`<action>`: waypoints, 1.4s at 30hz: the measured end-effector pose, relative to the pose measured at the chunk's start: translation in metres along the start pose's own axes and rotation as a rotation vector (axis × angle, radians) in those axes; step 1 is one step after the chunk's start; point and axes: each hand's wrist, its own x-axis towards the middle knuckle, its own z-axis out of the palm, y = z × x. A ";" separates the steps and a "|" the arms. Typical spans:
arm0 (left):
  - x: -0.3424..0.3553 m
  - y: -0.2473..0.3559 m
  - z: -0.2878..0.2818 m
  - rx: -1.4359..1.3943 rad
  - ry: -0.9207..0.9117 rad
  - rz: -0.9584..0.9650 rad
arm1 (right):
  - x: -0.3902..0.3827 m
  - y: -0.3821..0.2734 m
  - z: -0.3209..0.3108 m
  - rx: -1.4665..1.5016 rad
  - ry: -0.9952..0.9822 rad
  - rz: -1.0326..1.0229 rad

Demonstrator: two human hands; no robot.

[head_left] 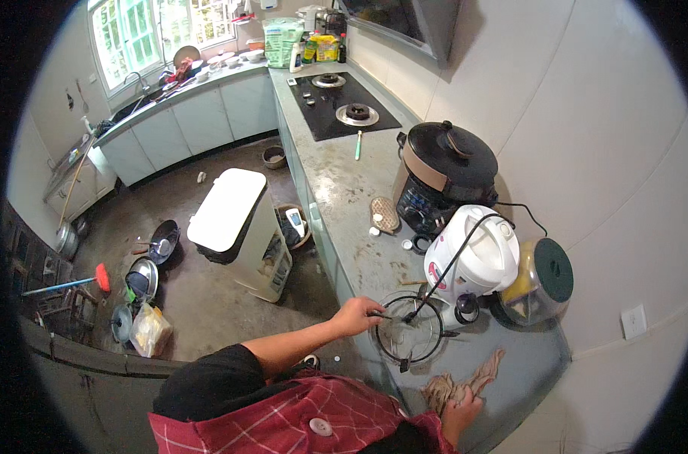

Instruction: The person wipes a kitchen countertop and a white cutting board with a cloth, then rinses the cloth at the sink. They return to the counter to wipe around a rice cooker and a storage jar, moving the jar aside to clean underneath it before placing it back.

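My left hand (357, 316) is closed on the black edge of a round ring stand (437, 340) on the grey counter (342, 227). A black cord with a plug lies across the ring, beside a white rice cooker (465, 246). My right hand (461, 412) grips a crumpled brown cloth (480, 373) low on the counter's near end, below the ring.
A large black cooker (444, 159), an insulated pad (384, 212) and a covered clear container (540, 284) crowd the counter, with a hob (332, 102) farther back. A white bin (226, 208) stands left of the counter; pans (162, 238) and a red broom (102, 276) lie on the floor.
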 end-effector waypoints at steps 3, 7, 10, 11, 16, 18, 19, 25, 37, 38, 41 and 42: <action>0.000 0.000 -0.002 0.011 -0.029 0.054 | 0.000 0.006 0.006 0.050 0.033 -0.031; -0.007 0.002 -0.003 -0.045 -0.045 -0.088 | 0.000 0.005 0.014 -0.051 0.038 -0.004; -0.002 0.010 -0.006 -0.296 -0.088 -0.324 | 0.001 -0.003 0.042 -0.140 0.206 0.012; -0.001 0.006 -0.007 -0.290 -0.075 -0.313 | 0.002 -0.019 0.033 -0.103 0.204 -0.050; 0.007 0.003 -0.013 -0.242 -0.089 -0.246 | 0.015 -0.042 0.020 0.056 0.157 -0.161; 0.005 0.001 -0.016 -0.259 -0.040 -0.260 | 0.020 -0.039 -0.004 0.244 -0.017 0.013; 0.004 -0.007 -0.018 -0.246 -0.037 -0.260 | 0.021 -0.025 -0.005 0.374 -0.009 0.041; 0.009 -0.024 -0.029 -0.275 -0.004 -0.195 | 0.021 -0.003 -0.101 1.086 0.134 0.362; 0.022 -0.060 -0.058 -0.462 0.111 -0.342 | -0.027 0.042 -0.081 0.119 0.176 0.468; 0.021 -0.072 -0.061 -0.486 0.111 -0.355 | -0.023 0.035 -0.079 0.073 0.204 0.399; 0.017 -0.050 -0.062 -0.484 0.194 -0.440 | -0.002 -0.008 -0.071 0.035 0.184 0.262; 0.018 -0.052 -0.059 -0.513 0.215 -0.457 | 0.001 -0.013 -0.057 0.026 0.163 0.256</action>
